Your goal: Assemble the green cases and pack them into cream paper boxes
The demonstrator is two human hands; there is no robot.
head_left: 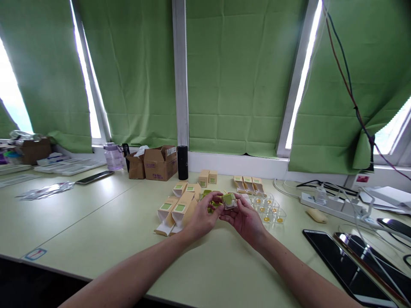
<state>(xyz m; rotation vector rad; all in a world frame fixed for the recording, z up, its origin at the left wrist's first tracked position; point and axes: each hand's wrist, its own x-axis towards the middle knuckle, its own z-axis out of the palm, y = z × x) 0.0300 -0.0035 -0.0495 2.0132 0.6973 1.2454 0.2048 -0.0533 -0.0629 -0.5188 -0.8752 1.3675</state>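
Note:
Both my hands meet over the middle of the pale table (pixel 96 231). My left hand (pixel 202 214) and my right hand (pixel 245 218) pinch a small clear square case with a green insert (pixel 229 199) between their fingertips, held just above the tabletop. Small green pieces (pixel 208 194) lie on the table behind my left hand, partly hidden. Left of my hands lie several open beige cartons with green labels (pixel 175 209). To the right sit several small clear cups with yellow centres (pixel 269 209).
More beige cartons (pixel 248 184) stand behind. Two brown cardboard boxes (pixel 159 162), a black cylinder (pixel 183 162) and a purple bottle (pixel 113 156) line the back. A power strip with cables (pixel 330 203) and dark tablets (pixel 343 261) fill the right side. A phone (pixel 94 177) lies left.

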